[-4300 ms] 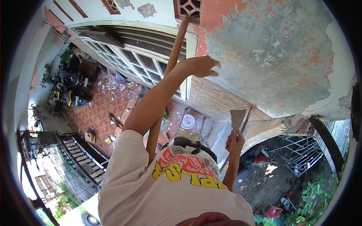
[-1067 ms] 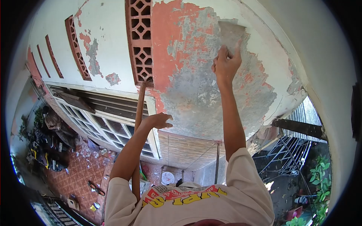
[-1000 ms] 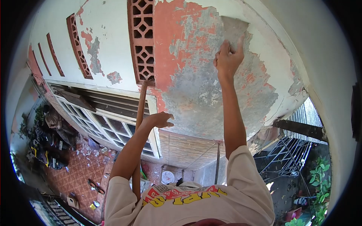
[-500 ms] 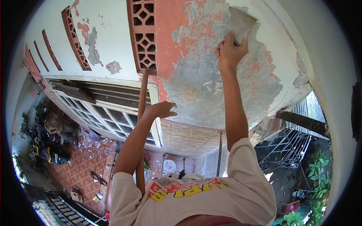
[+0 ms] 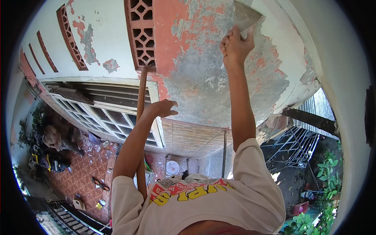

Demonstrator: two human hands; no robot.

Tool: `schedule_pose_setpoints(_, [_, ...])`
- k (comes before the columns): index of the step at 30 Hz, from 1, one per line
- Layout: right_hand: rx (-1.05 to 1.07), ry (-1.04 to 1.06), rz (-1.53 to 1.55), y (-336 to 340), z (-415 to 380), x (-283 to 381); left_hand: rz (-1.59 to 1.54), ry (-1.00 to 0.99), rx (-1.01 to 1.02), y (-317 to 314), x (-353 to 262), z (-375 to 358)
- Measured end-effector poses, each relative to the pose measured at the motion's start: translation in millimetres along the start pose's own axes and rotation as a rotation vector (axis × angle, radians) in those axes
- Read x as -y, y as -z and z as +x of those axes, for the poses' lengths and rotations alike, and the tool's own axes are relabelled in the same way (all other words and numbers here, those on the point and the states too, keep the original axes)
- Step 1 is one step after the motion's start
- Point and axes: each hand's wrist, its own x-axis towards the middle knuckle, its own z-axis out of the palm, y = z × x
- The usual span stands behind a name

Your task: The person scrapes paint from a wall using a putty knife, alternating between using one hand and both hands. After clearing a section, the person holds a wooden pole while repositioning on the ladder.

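Observation:
High on the peeling wall [image 5: 203, 78], my right hand [image 5: 237, 46] is closed around a scraper [image 5: 246, 16]. The scraper's broad flat blade points up and lies close over the paint at the upper edge of the bare grey patch; its handle is mostly hidden in my grip. Lower and to the left, my left hand [image 5: 164, 107] holds nothing, its fingers bent and apart beside the wall's lower edge. My left forearm crosses in front of a wooden pole [image 5: 142, 94] that rises to the vent block.
A patterned vent block [image 5: 143, 35] is set in the wall, left of the patch. Below it is a louvred window [image 5: 105, 115]. Far down, the tiled floor [image 5: 82, 168] is littered with debris. A dark beam [image 5: 309, 119] juts out at right, above metal rods [image 5: 293, 149].
The whole view has shifted slightly, moving the wall left and up in frame. My right hand and scraper are a little higher on the wall. My left hand stays open near the same place.

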Motion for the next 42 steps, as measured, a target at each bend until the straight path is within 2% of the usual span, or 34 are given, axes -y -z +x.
schedule_pose_setpoints(17, [0.017, -0.012, 0.006, 4, 2, 2, 0.009, -0.050, -0.040, -4, 6, -1])
schedule_pose_setpoints(20, [0.084, -0.053, 0.014, 1, 20, 8, 0.030, -0.023, -0.006, -2, 4, 0])
schedule_pose_setpoints(23, [0.051, -0.003, 0.024, 2, 14, 8, 0.025, -0.073, -0.039, -1, 1, -1])
schedule_pose_setpoints(24, [0.047, -0.021, 0.008, 7, 9, 7, -0.027, -0.027, 0.014, 2, -3, -2])
schedule_pose_setpoints(31, [0.053, -0.018, 0.006, -4, 11, 12, 0.024, 0.022, 0.007, 5, -11, -6])
schedule_pose_setpoints(42, [0.023, -0.004, 0.012, -4, 2, 0, 0.032, 0.019, 0.007, -2, -2, -4])
